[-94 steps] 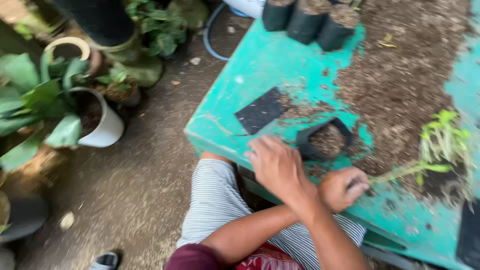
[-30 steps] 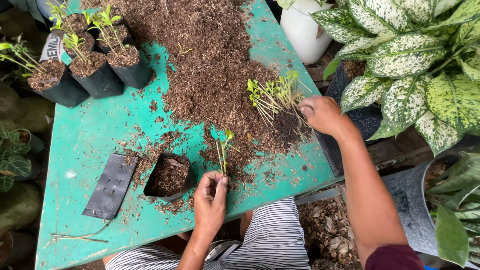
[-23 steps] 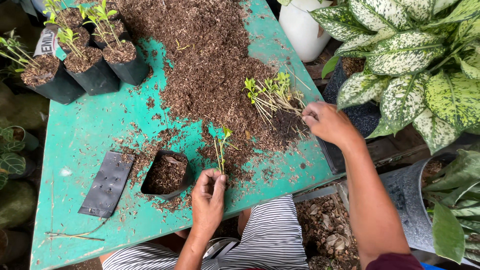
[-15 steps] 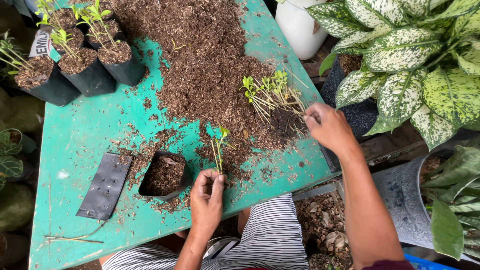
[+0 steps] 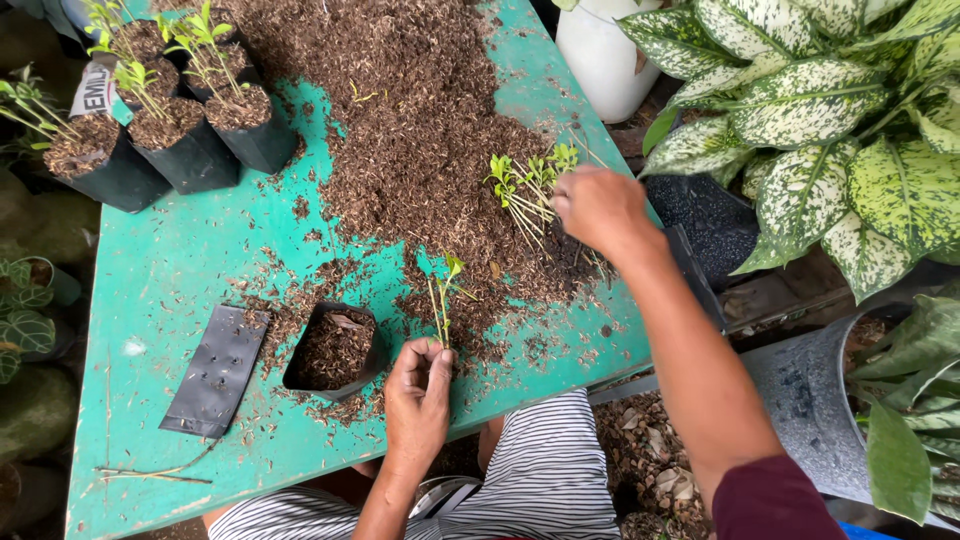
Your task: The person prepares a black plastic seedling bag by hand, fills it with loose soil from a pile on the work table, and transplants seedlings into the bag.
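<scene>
Rough, crumbly brown soil (image 5: 400, 130) is covering a matt, scuffed green-painted table (image 5: 180, 270); the flat bag (image 5: 215, 370) is showing thin black plastic.

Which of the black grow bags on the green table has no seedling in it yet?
The soil-filled bag beside the left hand. The three bags at the table's far-left corner each hold green seedlings; the flat bag holds no soil.
</scene>
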